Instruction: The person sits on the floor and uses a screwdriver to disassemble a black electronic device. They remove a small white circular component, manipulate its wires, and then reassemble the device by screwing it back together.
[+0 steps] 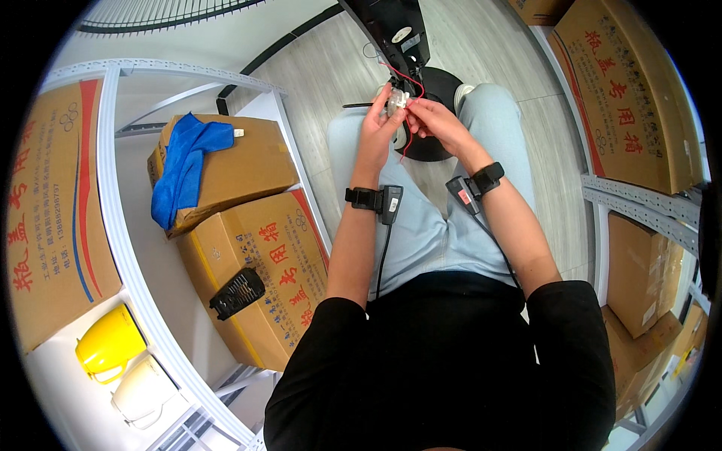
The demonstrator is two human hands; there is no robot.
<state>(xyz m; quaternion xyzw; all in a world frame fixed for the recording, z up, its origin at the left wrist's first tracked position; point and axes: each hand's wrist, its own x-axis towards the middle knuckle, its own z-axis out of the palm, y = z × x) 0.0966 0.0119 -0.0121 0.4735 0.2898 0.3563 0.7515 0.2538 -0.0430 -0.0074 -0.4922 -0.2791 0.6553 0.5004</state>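
Both of my hands meet in front of a black upright stand (pixel 392 34) on a round black base (pixel 444 84). My left hand (pixel 377 129) is closed round a small clear and white part (pixel 396 101), thumb and fingers on its sides. My right hand (pixel 445 126) pinches a thin red wire (pixel 418 78) close against that part. The wire loops up toward the stand, and its lower end hangs beneath my fingers. My fingertips hide just where wire and part meet.
On my left, a white shelf frame (pixel 114 150) holds cardboard boxes (pixel 263 248), a blue cloth (pixel 183 161), a black slotted piece (pixel 239 292), a yellow mug (pixel 111 342) and a white mug (pixel 144 388). More boxes (pixel 628 90) stand on the right. A wire grille (pixel 162 16) is at upper left.
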